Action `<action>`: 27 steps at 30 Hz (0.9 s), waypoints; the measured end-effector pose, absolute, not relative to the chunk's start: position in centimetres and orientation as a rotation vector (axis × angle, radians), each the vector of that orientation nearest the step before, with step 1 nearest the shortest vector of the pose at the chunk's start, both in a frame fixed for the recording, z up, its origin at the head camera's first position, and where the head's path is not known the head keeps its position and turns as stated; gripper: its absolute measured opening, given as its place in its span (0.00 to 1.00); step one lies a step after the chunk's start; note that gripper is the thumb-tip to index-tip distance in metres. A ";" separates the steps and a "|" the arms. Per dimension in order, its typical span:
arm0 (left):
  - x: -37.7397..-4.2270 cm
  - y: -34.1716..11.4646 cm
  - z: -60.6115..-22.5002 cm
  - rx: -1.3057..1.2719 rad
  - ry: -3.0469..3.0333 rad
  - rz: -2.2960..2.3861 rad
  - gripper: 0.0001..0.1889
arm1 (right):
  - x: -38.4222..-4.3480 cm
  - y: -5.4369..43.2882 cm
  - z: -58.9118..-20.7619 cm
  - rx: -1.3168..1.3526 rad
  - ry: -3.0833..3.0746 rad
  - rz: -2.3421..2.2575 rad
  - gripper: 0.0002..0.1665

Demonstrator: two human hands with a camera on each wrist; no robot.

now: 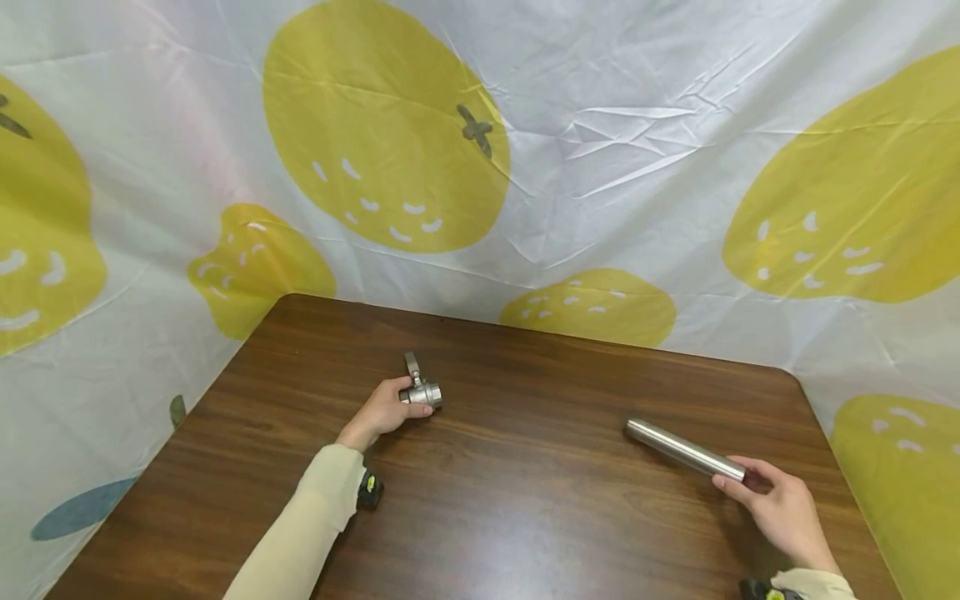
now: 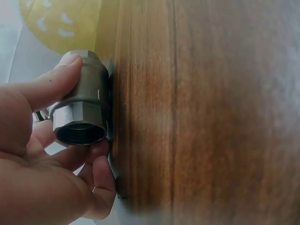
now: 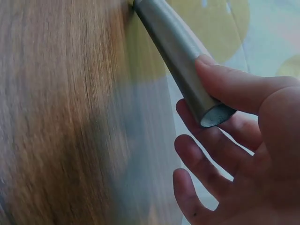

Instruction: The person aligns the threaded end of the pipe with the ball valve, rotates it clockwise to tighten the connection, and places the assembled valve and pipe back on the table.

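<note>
My left hand [image 1: 387, 408] grips a metal ball valve [image 1: 427, 395] by its body, left of the table's middle. The valve's lever handle points toward the back of the table. In the left wrist view the thumb lies along the valve body [image 2: 86, 86], and its threaded open end faces the camera. On the right, my right hand [image 1: 780, 504] pinches the near end of a straight steel pipe [image 1: 684, 448] between thumb and fingers. The pipe slants away to the left; in the right wrist view its hollow end [image 3: 216, 115] shows, with the lower fingers spread loosely below it.
A brown wood-grain table [image 1: 510, 475] lies under both hands. A white curtain with yellow fruit prints [image 1: 622, 150] hangs close behind the table and along its left and right sides. Dark wrist-worn devices [image 1: 369, 490] sit on both wrists.
</note>
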State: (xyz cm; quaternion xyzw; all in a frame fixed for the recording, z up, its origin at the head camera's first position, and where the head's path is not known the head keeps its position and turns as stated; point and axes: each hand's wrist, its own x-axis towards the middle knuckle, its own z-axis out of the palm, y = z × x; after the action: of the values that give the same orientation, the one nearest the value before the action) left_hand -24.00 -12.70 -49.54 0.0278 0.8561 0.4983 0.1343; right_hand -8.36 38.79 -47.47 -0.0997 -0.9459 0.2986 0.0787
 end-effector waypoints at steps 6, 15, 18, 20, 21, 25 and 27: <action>-24.0 -12.7 -49.8 0.052 2.475 1.483 0.28 | -8.6 38.4 -47.6 -0.381 -2.770 0.924 0.28; -24.0 -13.0 -50.2 0.093 2.475 1.558 0.25 | -9.0 37.8 -47.3 -0.487 -2.750 0.973 0.31; -24.0 -13.2 -50.1 0.112 2.470 1.584 0.23 | -9.3 37.6 -47.3 -0.509 -2.723 0.998 0.31; -23.9 -13.2 -49.9 0.109 2.462 1.599 0.23 | -9.3 37.4 -47.4 -0.521 -2.697 1.020 0.31; -23.8 -13.2 -49.9 0.106 2.457 1.607 0.24 | -9.4 37.3 -47.4 -0.527 -2.680 1.031 0.30; -23.8 -13.2 -49.6 0.097 2.445 1.639 0.24 | -9.6 37.1 -47.5 -0.560 -2.623 1.069 0.29; -23.8 -13.2 -49.5 0.099 2.431 1.658 0.24 | -9.7 36.9 -47.5 -0.580 -2.588 1.088 0.29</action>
State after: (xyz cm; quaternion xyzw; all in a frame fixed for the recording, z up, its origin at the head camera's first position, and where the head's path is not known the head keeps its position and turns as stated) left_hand -23.81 -13.25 -49.52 0.0335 0.8216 0.5604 0.0986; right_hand -9.71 36.94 -47.45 -0.2003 -0.8943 0.3759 0.1370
